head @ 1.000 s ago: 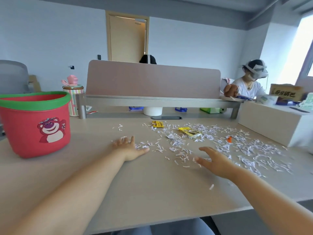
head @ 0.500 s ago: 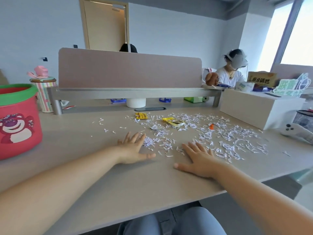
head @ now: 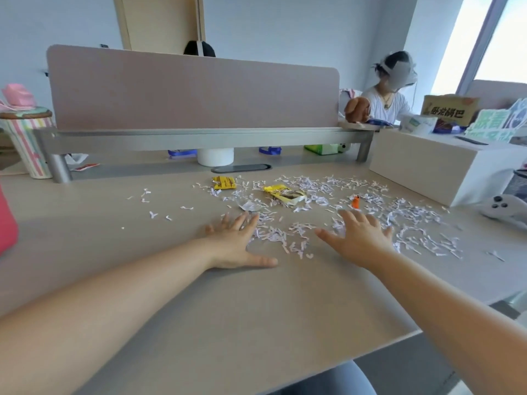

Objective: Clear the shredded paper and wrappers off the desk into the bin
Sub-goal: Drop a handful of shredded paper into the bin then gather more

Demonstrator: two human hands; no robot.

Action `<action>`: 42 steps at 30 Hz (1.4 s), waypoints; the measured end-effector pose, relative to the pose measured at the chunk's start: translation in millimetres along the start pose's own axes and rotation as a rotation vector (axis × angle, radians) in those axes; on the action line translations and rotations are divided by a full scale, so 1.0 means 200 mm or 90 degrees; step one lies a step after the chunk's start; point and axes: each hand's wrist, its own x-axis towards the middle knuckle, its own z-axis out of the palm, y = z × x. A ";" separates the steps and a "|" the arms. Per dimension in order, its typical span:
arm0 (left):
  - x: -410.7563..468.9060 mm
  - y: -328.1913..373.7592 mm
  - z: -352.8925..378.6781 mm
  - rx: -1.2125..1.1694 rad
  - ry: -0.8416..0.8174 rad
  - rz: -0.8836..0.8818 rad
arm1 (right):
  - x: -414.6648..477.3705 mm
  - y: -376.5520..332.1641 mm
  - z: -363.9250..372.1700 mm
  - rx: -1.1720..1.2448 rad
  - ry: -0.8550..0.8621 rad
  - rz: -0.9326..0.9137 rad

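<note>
Where your hands lie: left hand (head: 233, 243) and right hand (head: 360, 240) are flat on the desk (head: 171, 295), fingers spread wide, holding nothing.
Shredded paper (head: 413, 220): strewn over the middle and right of the desk, some between your hands and some against your right fingers.
Wrappers: yellow wrapper (head: 285, 196) and second yellow wrapper (head: 224, 183) lie among the far shreds, clear of both hands.
Bin (head: 7, 220): red, only a sliver showing at the left edge, well apart from the litter.
Risk, sweeping: the shreds look light, so a fast rake toward you could send them over the near edge.
Risk, carrying: loose handfuls would likely shed on the way to the bin.
Risk, controller (head: 502, 209): it sits near the outlying shreds, and a wide right sweep could knock it.
Writing: cardboard box (head: 447, 109) reads "卧龙锅巴". The wrapper print is too small to read.
</note>
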 end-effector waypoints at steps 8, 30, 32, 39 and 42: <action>0.19 0.22 0.03 -0.042 0.134 0.062 | 0.00 -0.05 0.08 0.195 -0.040 -0.047; 0.51 -0.04 -0.06 0.049 0.113 -0.027 | 0.48 -0.17 0.15 0.025 -0.079 -0.171; 0.57 -0.08 -0.09 0.064 0.132 -0.010 | 0.60 -0.20 0.16 0.042 -0.071 -0.215; 0.65 -0.14 -0.08 0.007 0.174 0.080 | 0.80 -0.26 0.21 0.054 -0.098 -0.297; 0.61 -0.11 -0.08 0.025 0.223 0.077 | 0.77 -0.27 0.21 0.103 -0.043 -0.294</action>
